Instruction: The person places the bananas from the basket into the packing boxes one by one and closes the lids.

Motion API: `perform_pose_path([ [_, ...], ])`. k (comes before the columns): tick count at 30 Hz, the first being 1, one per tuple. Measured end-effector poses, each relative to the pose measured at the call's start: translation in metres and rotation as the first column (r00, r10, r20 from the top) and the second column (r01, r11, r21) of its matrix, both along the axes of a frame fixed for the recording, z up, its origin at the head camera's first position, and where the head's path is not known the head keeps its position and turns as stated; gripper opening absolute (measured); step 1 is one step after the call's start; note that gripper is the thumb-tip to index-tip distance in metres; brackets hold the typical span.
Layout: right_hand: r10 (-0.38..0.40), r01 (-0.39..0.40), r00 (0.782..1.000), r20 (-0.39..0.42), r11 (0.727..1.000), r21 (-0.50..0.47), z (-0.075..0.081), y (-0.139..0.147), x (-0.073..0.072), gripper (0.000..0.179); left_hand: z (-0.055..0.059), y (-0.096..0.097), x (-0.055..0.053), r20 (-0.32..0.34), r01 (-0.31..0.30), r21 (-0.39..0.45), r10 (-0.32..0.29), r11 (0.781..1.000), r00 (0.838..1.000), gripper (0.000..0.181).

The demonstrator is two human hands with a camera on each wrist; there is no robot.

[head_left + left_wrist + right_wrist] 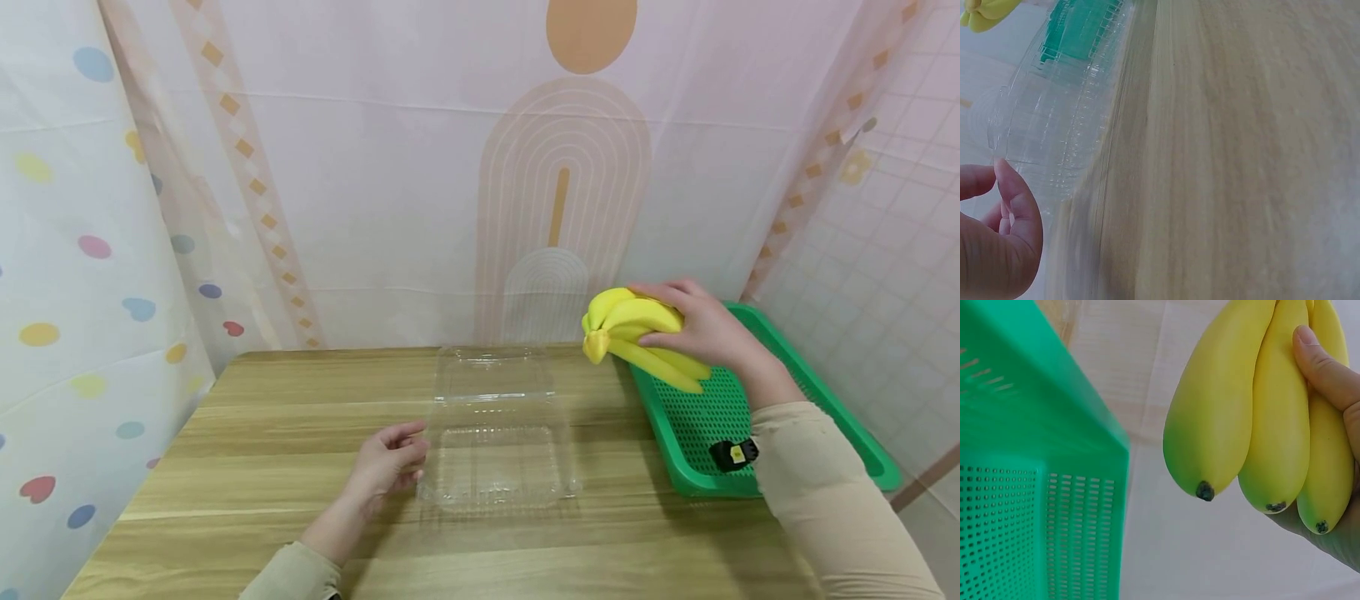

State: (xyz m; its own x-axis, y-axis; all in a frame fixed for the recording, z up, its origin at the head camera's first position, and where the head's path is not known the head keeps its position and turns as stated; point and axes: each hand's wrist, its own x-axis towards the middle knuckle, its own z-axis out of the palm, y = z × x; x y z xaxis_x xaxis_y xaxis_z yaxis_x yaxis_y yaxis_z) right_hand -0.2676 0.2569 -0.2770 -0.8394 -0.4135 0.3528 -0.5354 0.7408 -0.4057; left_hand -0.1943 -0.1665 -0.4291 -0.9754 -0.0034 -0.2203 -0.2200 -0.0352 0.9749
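A bunch of yellow bananas [648, 333] is held up over the back left part of the green basket, stem end pointing left. My right hand [693, 325] grips it from the right, the thumb lying across the fruit. In the right wrist view, the bananas [1282, 425] show dark tips with greenish ends. On the table in the middle stands a clear plastic clamshell box [495, 462], its lid [495, 375] tipped back. My left hand [386, 467] is at the box's left side, fingers loosely bent, fingertips right at its edge.
The green perforated basket [678, 479] stands on the right of the wooden table [300, 442]. A small black device [733, 455] with a yellow label is by the right cuff. Patterned curtains [375, 208] hang behind the table and at both sides.
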Motion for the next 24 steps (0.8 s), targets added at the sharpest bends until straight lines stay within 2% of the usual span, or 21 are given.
perform_pose_path([
  [5,0.018,-0.018,1.0,-0.009,1.0,0.005,0.001,-0.01,0.002,0.067,0.0,0.0,0.0,0.0,0.001,-0.002,-0.001,1.0,1.0,0.043],
  [12,0.087,-0.087,0.996,-0.037,0.996,0.017,0.001,-0.027,0.003,0.067,0.0,0.0,0.0,-0.004,0.004,0.008,-0.004,1.0,1.0,0.043],
  [24,0.152,-0.152,0.988,-0.01,0.988,0.023,-0.002,-0.057,0.011,0.069,-0.002,0.0,-0.001,0.001,-0.008,0.009,0.008,1.0,1.0,0.044],
])
